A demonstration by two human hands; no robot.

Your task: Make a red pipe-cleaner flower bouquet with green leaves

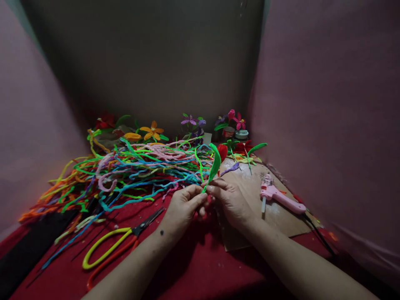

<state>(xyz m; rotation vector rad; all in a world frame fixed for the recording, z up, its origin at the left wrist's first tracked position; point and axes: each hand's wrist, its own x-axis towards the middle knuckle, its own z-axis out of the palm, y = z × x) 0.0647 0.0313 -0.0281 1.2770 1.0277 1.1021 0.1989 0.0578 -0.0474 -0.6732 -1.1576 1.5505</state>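
My left hand (pixel 187 204) and my right hand (pixel 229 198) meet at the middle, their fingers closed in a pinch on the lower end of a green pipe-cleaner leaf (pixel 215 162). The leaf stands upright above my fingertips, its tip curling left. Just behind it shows a red pipe-cleaner bud (pixel 222 151); whether both share one stem is hidden by the leaf and my fingers. Scissors (pixel 134 233) with one yellow and one red handle lie left of my left wrist, blades pointing away toward the upper right.
A big heap of coloured pipe cleaners (pixel 150 162) spreads across the left. On the right, a pink glue gun (pixel 281 199) lies on a cardboard sheet (pixel 243 221). Finished flowers (pixel 152 131) and a small jar (pixel 241 134) line the back. A red cloth (pixel 193 266) covers the table.
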